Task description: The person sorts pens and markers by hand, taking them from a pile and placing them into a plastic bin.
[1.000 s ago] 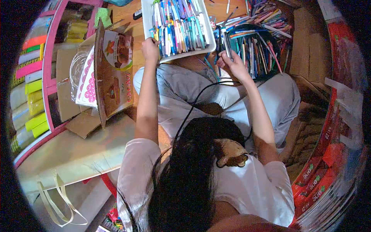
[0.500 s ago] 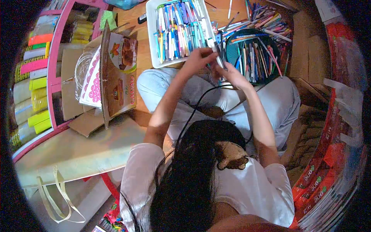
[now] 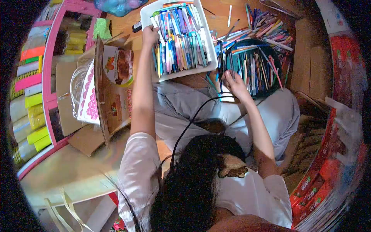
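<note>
A white plastic tray [image 3: 179,75] full of pens and markers [image 3: 181,36] stands in front of me. My left hand [image 3: 150,35] is at its left wall, fingers curled over the rim. Further right, a dark green round basket [image 3: 270,83] holds many pencils and thin pens [image 3: 253,71]. By its near left edge is my right hand [image 3: 235,85], thumb and fingers drawn together; anything between them is too small to make out. A black cable [image 3: 192,116] passes below that hand, over my legs.
Loose pens and pencils [image 3: 274,33] lie piled behind the basket. At left stand an open cardboard box [image 3: 119,96] and a pink shelf [image 3: 48,77] with packed rolls. Red paper packs [image 3: 309,189] line the right side. A blue plastic bag [image 3: 118,5] sits at the back.
My hands were together around a whitish pen between tray and basket. Now they are apart: the left has moved to the tray's left rim, the right slightly down. The tray appears nearer.
</note>
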### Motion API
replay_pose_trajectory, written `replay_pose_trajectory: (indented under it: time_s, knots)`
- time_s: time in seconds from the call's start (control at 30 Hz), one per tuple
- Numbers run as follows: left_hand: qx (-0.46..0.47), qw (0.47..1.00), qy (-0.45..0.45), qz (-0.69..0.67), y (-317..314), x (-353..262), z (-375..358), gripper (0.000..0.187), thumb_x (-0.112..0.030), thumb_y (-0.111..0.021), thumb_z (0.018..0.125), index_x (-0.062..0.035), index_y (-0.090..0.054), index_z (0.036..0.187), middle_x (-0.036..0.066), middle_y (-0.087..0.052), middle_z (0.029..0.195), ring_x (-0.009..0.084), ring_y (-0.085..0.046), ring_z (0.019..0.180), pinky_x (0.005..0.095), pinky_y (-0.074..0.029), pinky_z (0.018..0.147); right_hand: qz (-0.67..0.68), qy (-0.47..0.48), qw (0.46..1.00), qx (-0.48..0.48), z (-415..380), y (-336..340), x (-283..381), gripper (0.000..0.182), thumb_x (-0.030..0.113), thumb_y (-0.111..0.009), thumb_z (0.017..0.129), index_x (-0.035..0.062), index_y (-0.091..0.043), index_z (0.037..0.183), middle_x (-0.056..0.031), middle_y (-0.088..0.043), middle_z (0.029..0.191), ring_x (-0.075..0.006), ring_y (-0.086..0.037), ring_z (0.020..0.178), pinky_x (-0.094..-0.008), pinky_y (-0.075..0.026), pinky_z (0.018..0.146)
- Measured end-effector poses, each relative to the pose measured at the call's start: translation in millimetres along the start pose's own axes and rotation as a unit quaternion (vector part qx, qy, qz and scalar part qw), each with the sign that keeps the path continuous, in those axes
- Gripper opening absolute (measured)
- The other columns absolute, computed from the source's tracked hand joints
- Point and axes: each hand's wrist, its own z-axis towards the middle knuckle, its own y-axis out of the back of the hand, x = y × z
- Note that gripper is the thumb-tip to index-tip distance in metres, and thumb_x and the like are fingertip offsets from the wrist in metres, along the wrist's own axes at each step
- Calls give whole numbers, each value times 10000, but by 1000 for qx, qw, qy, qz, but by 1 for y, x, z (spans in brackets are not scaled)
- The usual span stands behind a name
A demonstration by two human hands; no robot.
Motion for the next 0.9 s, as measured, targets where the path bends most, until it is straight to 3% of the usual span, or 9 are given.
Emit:
replay_pose_trajectory:
  time_s: [0.07, 0.2, 0.3, 0.33, 0.57, 0.6, 0.67, 0.77, 0.9]
  knots:
    - [4, 998, -7, 54, -10, 14, 23, 309, -196, -663, 719, 45, -626, 908, 157, -632, 683, 215, -621, 627, 324, -468, 609, 1, 9, 1000, 0, 4, 1, -1, 327, 359, -420, 908, 63, -532, 824, 34, -412, 561, -57, -365, 496, -225, -290, 450]
    - [-79, 994, -38, 67, -26, 16, 26, 334, -287, -725, 655, 1, -649, 809, 140, -635, 697, 236, -616, 629, 339, -474, 614, 18, -3, 1000, -7, 7, 0, 3, 314, 348, -431, 906, 62, -517, 808, 38, -398, 576, -55, -357, 504, -213, -289, 457]
    - [-143, 982, -82, 93, -39, 17, 25, 310, -283, -733, 646, -5, -630, 737, 125, -627, 666, 245, -612, 626, 342, -469, 617, -1, -17, 1000, -13, 5, 1, 6, 321, 353, -414, 910, 64, -507, 807, 36, -400, 588, -54, -355, 510, -213, -290, 459]
    - [-139, 987, -64, 57, -39, 11, 21, 281, -225, -733, 633, 6, -581, 683, 145, -603, 638, 292, -595, 624, 366, -464, 627, -8, -18, 1000, -12, 3, -1, 13, 331, 359, -396, 914, 66, -496, 795, 37, -393, 590, -54, -350, 511, -215, -288, 459]
    - [-99, 994, -39, -16, -23, 8, 11, 226, -207, -673, 712, 7, -633, 772, 98, -618, 635, 177, -591, 578, 297, -456, 560, 133, 4, 990, -56, -7, -8, 38, 313, 349, -307, 928, 98, -389, 760, 48, -321, 595, -57, -299, 502, -211, -243, 458]
    - [-75, 994, -37, -67, -13, 3, 0, 205, -175, -653, 722, 16, -630, 791, 102, -628, 665, 159, -595, 604, 279, -457, 573, 153, 48, 987, -34, 1, -1, 19, 223, 289, -344, 919, 101, -423, 826, 45, -349, 602, -54, -316, 507, -194, -238, 460]
    - [-27, 983, -26, -181, 4, 1, -27, 167, -127, -606, 752, 27, -627, 812, 75, -635, 689, 87, -583, 642, 220, -448, 582, 114, 18, 991, -62, -2, -2, 23, 193, 273, -376, 911, 100, -453, 871, 38, -393, 614, -50, -346, 521, -190, -267, 476]
    - [-16, 981, -30, -189, -1, 49, -46, 189, -159, -623, 754, -5, -630, 862, 77, -642, 728, 121, -598, 679, 241, -463, 621, 40, 4, 998, -44, -5, -11, 28, 147, 206, -460, 881, 74, -506, 928, 29, -470, 660, -47, -411, 537, -187, -318, 476]
    - [-24, 987, -9, -157, 9, 33, -76, 222, -212, -632, 752, -34, -635, 884, 89, -644, 754, 152, -609, 697, 265, -469, 649, -53, 45, 997, 19, 20, -43, 28, 207, 201, -573, 824, 21, -582, 926, -15, -581, 698, -76, -519, 561, -204, -398, 498]
